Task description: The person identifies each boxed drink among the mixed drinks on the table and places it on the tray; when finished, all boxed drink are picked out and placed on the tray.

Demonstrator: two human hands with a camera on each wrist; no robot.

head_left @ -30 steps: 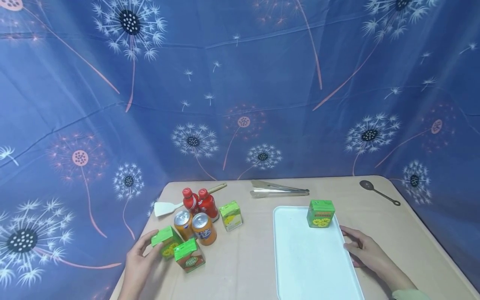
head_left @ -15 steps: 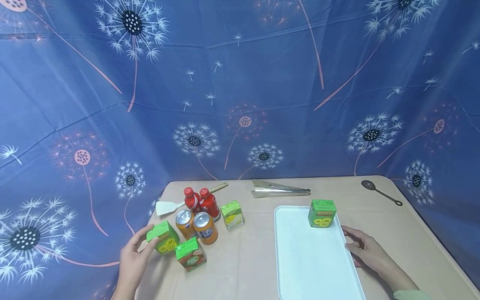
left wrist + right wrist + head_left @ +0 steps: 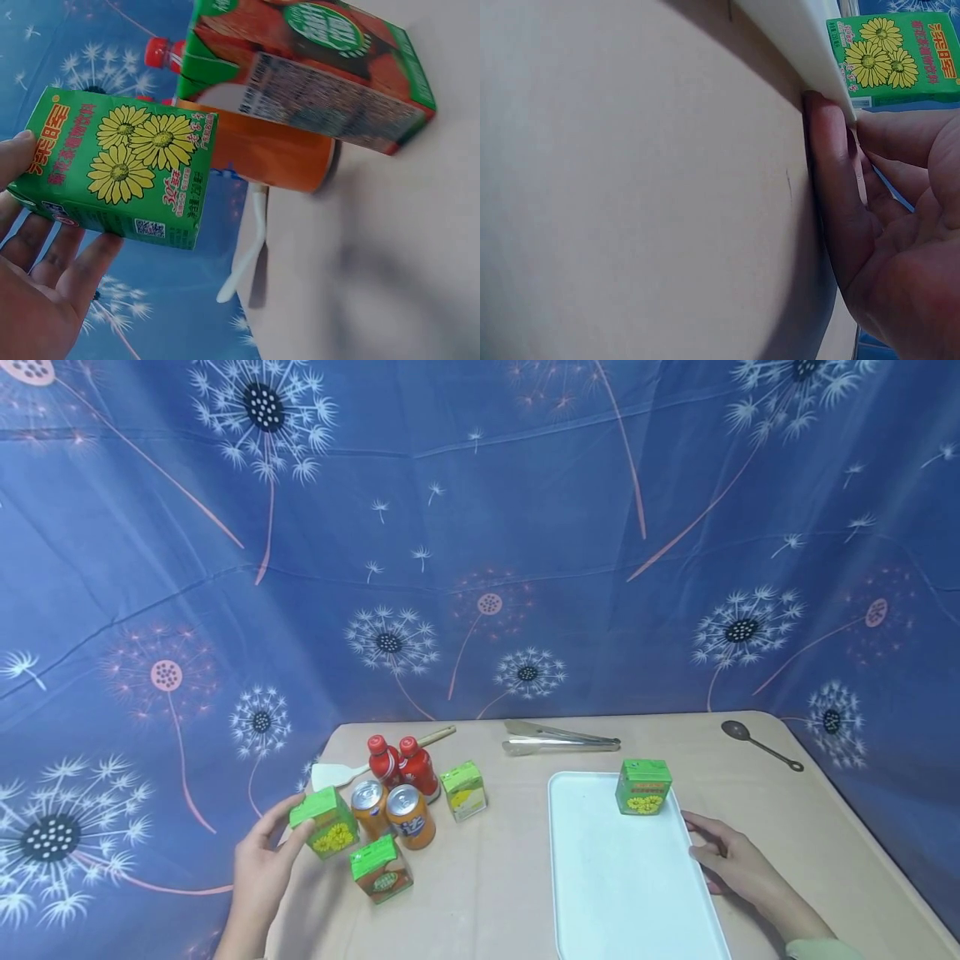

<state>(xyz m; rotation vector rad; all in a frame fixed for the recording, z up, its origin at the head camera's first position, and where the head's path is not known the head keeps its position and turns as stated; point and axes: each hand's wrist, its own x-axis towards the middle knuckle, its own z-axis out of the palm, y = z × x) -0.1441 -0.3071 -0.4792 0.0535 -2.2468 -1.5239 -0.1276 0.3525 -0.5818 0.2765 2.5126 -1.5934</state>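
Observation:
My left hand (image 3: 258, 860) grips a green drink carton with yellow flowers (image 3: 326, 823) at the table's left side. In the left wrist view the thumb is on one side of this carton (image 3: 124, 165) and the fingers are on the other. Beside it stand two orange cans (image 3: 409, 817) and a green-and-brown drink carton (image 3: 382, 870). At the right, my right hand (image 3: 738, 864) pinches the right rim of a white tray (image 3: 630, 885). A second flowered green carton (image 3: 644, 787) stands upright near that tray's far right corner.
Behind the cans are two red bottles (image 3: 417, 768) and a white spatula (image 3: 335, 776). A yellow-green carton (image 3: 464, 792) stands to the right of the cans. Metal tongs (image 3: 561, 740) lie at the back, and a dark spoon (image 3: 761, 745) lies at the far right.
My left hand has shifted left and farther back with the flowered carton, away from the green-and-brown one. The right hand and the tray have stayed in place.

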